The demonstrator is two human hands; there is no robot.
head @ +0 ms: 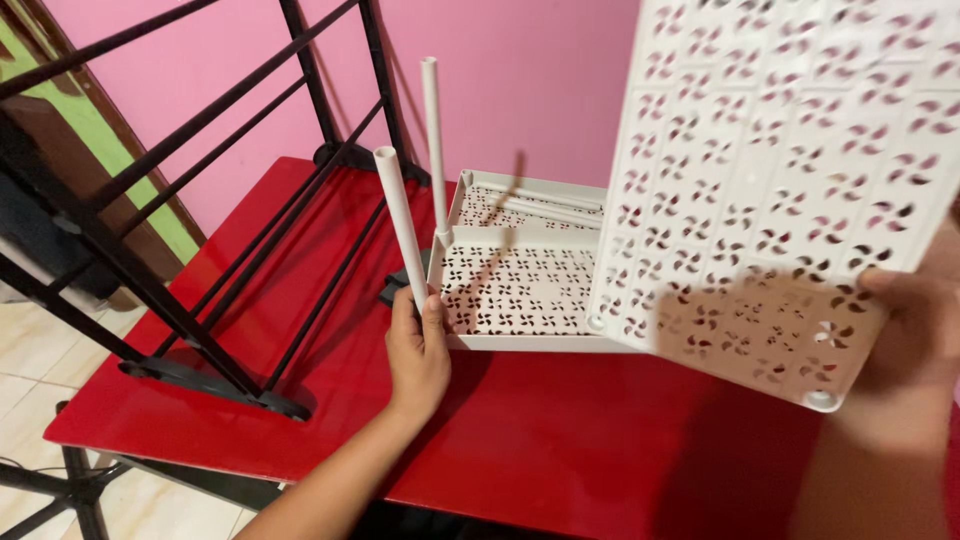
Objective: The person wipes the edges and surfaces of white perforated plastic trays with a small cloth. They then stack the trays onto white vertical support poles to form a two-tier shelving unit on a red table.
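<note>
My left hand (418, 352) grips the lower end of a white plastic tube (399, 222) that stands upright at the near left corner of a white perforated shelf tray (520, 338) lying on the red table (560, 440). A second white tube (434, 150) stands in the tray's far left corner. My right hand (915, 330) holds up another white perforated shelf panel (770, 170), tilted, above the tray's right side. Loose white tubes (535, 207) lie inside the tray.
A black metal rack frame (200, 200) rests on the left part of the table against the pink wall (520, 80). A small black piece (396, 285) lies beside the tray. Tiled floor (30, 360) shows at the lower left.
</note>
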